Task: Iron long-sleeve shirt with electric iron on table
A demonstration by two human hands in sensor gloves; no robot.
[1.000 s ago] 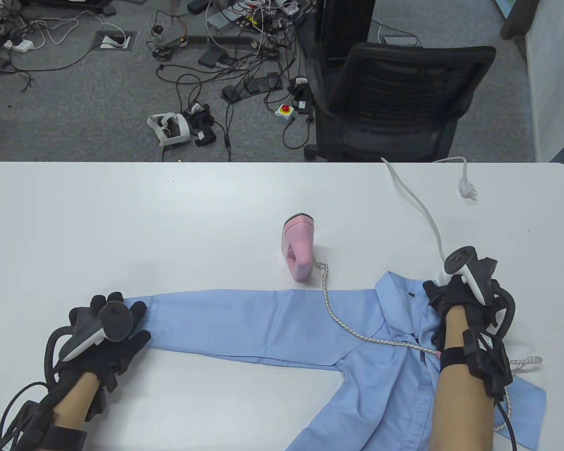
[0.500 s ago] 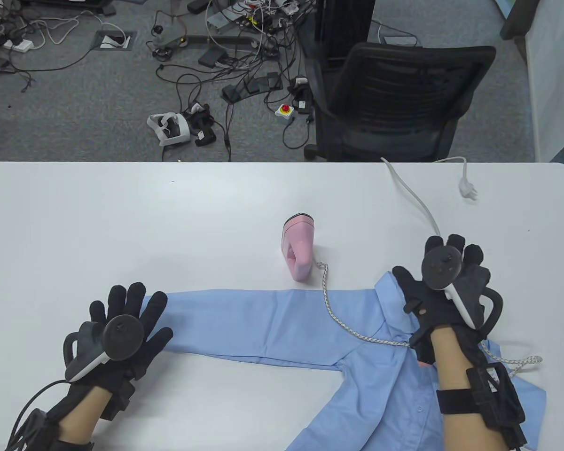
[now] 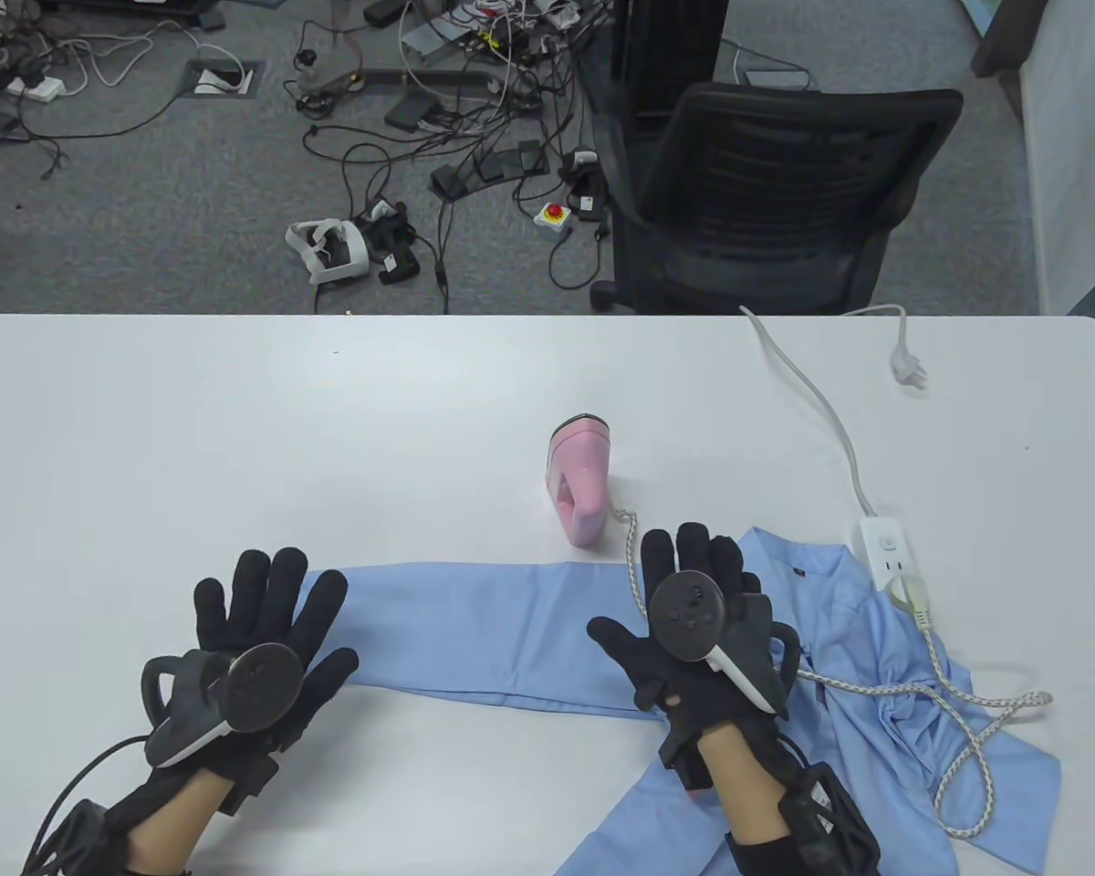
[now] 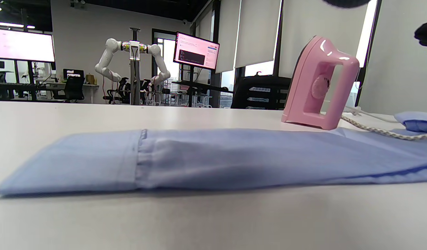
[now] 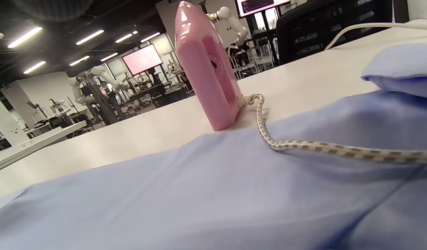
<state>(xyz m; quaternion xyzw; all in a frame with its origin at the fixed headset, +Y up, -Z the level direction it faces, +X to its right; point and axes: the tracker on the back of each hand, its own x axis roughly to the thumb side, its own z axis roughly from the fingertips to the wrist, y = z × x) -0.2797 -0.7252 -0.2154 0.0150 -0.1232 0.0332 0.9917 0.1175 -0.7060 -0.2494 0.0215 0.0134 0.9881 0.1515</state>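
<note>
So far prep only: both hands, left (image 3: 265, 639) and right (image 3: 693, 630), lie flat and empty on the sleeve (image 3: 474, 630); iron (image 3: 579, 488) stands untouched mid-counter (image 3: 237, 429), ironing not begun.

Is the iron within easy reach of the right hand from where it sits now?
Probably yes: the iron stands upright just beyond the right hand, with nothing between them but its cord.
</note>
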